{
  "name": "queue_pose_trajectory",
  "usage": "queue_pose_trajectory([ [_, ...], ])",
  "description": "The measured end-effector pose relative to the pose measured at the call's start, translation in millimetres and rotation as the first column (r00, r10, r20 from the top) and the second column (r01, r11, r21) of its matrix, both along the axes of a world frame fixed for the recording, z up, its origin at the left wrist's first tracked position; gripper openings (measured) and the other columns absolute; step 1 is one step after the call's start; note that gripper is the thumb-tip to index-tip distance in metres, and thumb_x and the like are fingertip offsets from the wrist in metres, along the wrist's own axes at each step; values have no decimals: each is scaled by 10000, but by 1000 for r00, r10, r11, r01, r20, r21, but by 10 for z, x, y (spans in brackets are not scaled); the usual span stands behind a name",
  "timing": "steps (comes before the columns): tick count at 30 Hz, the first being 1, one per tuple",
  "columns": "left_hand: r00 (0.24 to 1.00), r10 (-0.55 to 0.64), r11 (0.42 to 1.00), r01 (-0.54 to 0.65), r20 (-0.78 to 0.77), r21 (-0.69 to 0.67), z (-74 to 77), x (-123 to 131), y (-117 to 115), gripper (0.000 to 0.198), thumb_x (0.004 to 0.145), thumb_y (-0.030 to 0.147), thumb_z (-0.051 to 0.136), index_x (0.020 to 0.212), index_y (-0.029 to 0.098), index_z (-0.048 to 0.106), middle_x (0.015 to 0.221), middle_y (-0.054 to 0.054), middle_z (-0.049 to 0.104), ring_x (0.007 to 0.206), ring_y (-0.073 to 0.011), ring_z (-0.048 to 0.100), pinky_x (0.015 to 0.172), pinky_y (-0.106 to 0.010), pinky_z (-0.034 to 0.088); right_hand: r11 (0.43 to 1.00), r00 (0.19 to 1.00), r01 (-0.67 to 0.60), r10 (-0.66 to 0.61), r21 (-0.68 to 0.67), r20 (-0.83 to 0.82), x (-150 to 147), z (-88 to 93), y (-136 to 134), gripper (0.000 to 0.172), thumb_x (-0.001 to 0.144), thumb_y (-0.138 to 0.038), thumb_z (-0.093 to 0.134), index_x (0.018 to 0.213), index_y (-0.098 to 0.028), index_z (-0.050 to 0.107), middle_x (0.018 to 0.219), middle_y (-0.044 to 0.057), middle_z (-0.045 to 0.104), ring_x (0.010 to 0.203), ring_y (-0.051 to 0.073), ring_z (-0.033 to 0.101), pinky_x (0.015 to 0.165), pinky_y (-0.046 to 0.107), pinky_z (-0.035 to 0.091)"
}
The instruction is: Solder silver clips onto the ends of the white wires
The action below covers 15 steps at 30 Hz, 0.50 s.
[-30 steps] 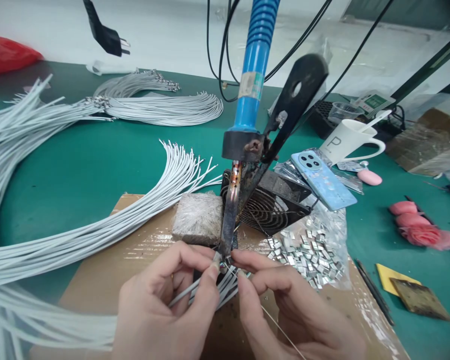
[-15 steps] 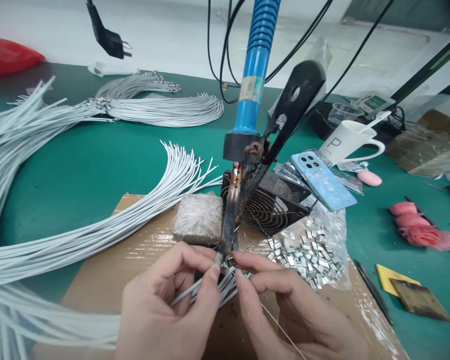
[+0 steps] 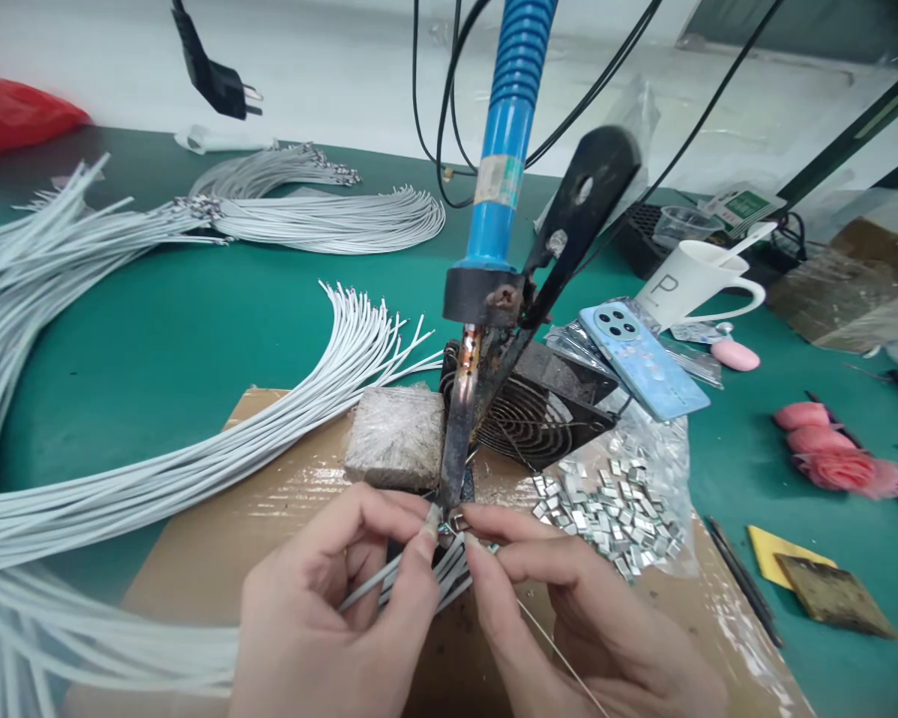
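Just below the tip of an upright blue-handled soldering iron [image 3: 458, 439], my two hands meet. My left hand [image 3: 344, 588] is closed, thumb and forefinger pinched, with several white wires [image 3: 449, 576] running through it. My right hand [image 3: 569, 598] pinches at the right side of the same wires, its forefinger by a small shiny metal piece [image 3: 455, 523] under the iron tip. Fingers partly hide that piece. A thin silvery strand [image 3: 561, 656] trails from under my right hand; how it is held is hidden.
A black clamp [image 3: 584, 199] supports the iron, with a round-grilled fan [image 3: 531, 409] and a wrapped block [image 3: 395, 434] behind. Small metal clips [image 3: 614, 514] lie right on plastic. White wire bundles [image 3: 195, 479] spread left. A phone [image 3: 644, 359] and mug [image 3: 695, 284] stand farther back.
Hardly anything differs. The view has shifted very slightly, and both hands keep the same pinch under the iron tip.
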<state>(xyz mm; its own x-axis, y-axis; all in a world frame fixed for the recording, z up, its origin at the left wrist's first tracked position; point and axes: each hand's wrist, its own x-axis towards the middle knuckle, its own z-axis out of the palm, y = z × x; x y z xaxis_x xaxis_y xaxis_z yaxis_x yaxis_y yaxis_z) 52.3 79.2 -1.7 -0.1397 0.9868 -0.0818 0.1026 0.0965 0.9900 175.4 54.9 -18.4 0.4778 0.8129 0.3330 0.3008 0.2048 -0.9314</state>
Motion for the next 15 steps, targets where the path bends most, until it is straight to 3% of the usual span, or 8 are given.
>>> queue_pose_trajectory([
  [15,1000,-29,999,29,-7,-23,-43,-14,5,129,825,206,740,700,231,716,796,24,770,593,-97,727,574,-115,591,1000,1000,4,-4,-2,-15,-5,-5,6,179,810,-146,813,711,-270,729,852,-58,828,771,106,795,711,115,586],
])
